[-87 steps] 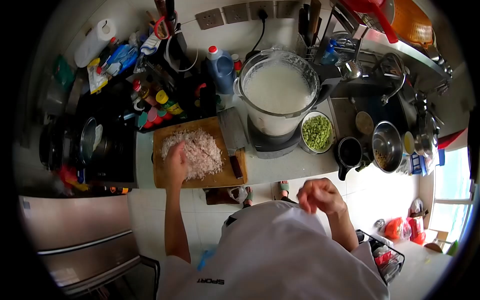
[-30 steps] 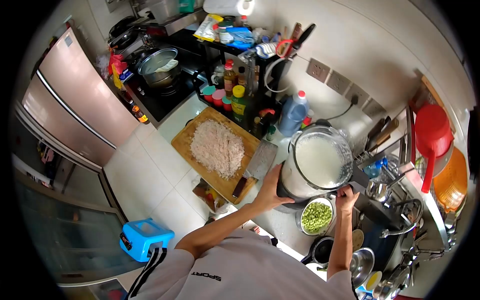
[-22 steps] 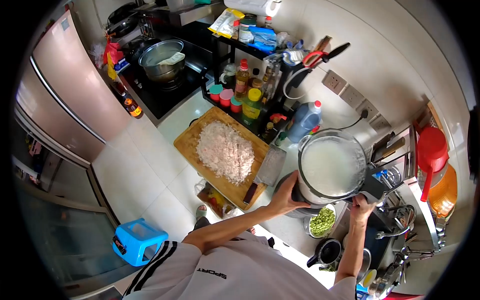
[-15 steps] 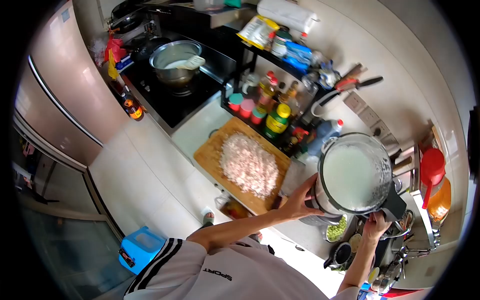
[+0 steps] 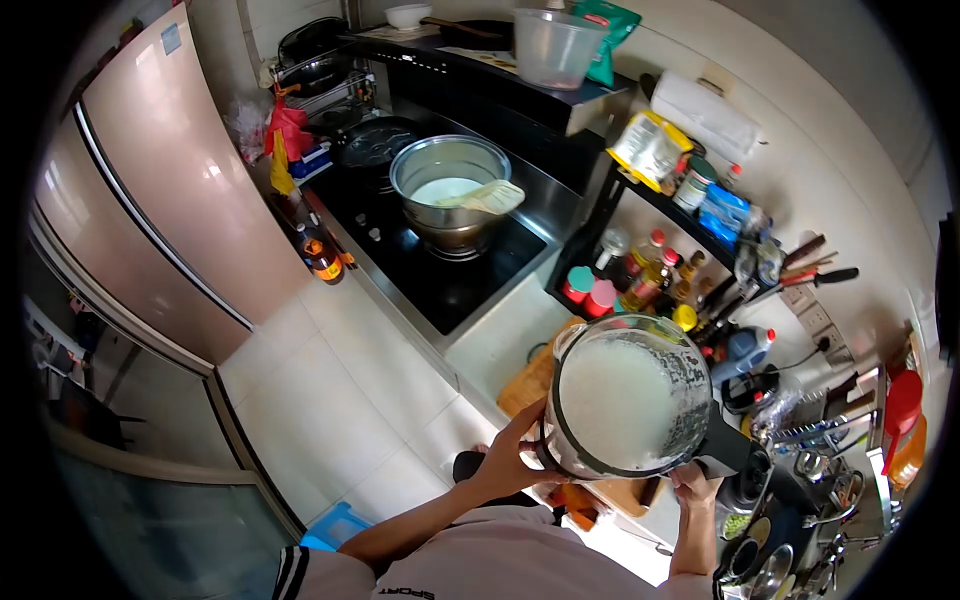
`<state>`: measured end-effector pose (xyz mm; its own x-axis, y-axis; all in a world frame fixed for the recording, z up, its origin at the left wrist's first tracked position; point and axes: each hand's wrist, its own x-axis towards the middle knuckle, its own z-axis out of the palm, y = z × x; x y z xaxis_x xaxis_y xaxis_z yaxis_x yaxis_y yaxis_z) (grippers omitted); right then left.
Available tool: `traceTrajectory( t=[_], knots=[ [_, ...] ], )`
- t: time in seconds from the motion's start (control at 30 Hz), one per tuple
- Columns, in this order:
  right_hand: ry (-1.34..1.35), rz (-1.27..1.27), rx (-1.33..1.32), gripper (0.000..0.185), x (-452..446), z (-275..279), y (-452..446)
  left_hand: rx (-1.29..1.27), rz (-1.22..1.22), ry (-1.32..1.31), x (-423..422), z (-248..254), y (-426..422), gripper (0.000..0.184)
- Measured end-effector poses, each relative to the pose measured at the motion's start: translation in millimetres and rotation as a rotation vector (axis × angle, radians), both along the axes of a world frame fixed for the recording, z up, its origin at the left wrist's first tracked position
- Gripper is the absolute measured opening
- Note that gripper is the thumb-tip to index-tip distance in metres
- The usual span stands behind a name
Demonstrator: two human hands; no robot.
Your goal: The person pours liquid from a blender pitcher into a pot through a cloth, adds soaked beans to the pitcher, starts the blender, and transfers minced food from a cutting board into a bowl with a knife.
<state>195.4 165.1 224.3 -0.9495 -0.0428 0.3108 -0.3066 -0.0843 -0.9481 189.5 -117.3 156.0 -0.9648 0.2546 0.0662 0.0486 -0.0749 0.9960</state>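
The jug (image 5: pixel 690 390) is held up by the counter (image 5: pixel 488 347), left hand (image 5: pixel 512 458) cupped against its side, right hand (image 5: pixel 694 486) in a curled grip at the handle (image 5: pixel 728 445); carrying seems in hand; the next move likely calls for level, steady support.

White liquid (image 5: pixel 617 400) shows in a clear, black-handled jug (image 5: pixel 690 375), while black stripes (image 5: pixel 292 574) mark a pale shirt (image 5: pixel 480 555) alongside a silver pot (image 5: pixel 415 212), black stove (image 5: pixel 400 275), pinkish fridge (image 5: pixel 190 170) and yellow-and-white packet (image 5: pixel 650 148).
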Motion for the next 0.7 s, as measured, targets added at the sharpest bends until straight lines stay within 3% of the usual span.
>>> traceTrajectory(
  t=[0.2,0.37,0.47,0.53,0.6,0.63,0.7],
  knots=[
    [-0.02,0.073,-0.05,0.033,-64.6,-37.9,-62.3,0.024,-0.033,-0.023,-78.6,-14.2,-79.8,0.103],
    [0.084,-0.132,0.026,0.023,-116.9,-25.8,-150.6,0.007,-0.135,-0.039,-158.6,-24.4,-139.2,0.096],
    [0.085,-0.265,0.002,0.019,-149.9,-15.9,-188.7,-0.035,-0.215,-0.061,-216.0,-5.4,-170.9,0.098],
    [0.082,-0.349,-0.074,0.016,-174.8,7.3,-227.6,0.018,-0.316,-0.047,-248.6,-12.2,-187.4,0.097],
    [0.046,-0.385,-0.088,0.015,-188.2,13.2,-244.4,-0.009,-0.488,-0.019,-285.4,15.1,-212.8,0.1],
    [0.025,-0.414,-0.114,0.015,-196.7,20.6,-258.1,-0.023,-0.595,-0.029,-309.9,15.9,-231.5,0.086],
    [0.029,-0.493,-0.115,0.018,-203.6,17.5,-271.2,0.018,-0.445,-0.035,-362.1,19.2,-259.9,0.051]
  ],
)
